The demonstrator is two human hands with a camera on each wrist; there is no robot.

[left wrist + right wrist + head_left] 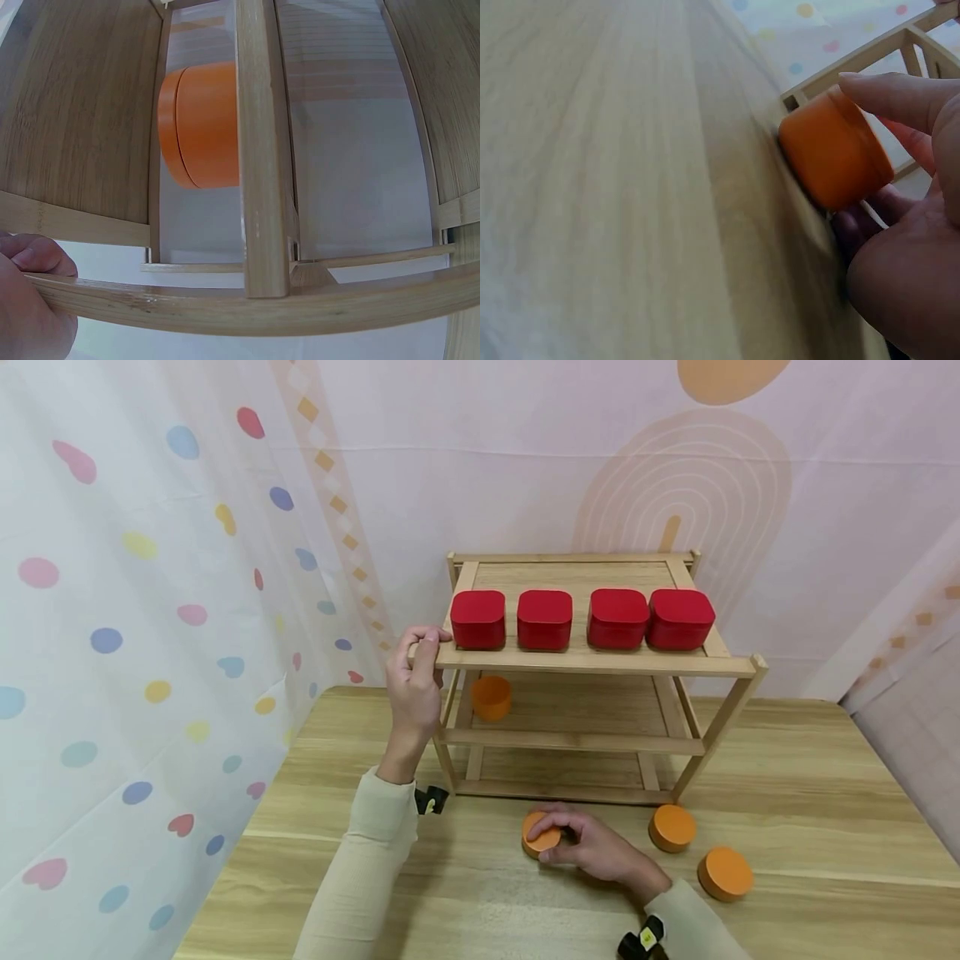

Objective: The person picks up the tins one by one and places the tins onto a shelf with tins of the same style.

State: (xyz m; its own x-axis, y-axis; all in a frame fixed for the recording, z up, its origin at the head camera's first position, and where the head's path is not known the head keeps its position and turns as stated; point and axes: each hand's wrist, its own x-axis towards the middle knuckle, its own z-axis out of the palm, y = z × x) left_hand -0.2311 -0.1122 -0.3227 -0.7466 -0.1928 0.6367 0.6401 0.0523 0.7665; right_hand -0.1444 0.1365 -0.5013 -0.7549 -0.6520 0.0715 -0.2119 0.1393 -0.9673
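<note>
My left hand grips the front left corner of a two-tier wooden rack, its fingers bent over the top edge. In front of the rack, my right hand holds a round orange canister low over the table, with thumb and fingers around its sides. The right wrist view shows that canister from the side, upright near the wood surface. Another orange canister stands at the left on the rack's lower tier, and a rail partly covers it in the left wrist view.
Several red rounded-square boxes stand in a row along the top tier. Two more orange canisters, a nearer one and a farther one, sit on the table to the right of my right hand. A patterned curtain hangs behind.
</note>
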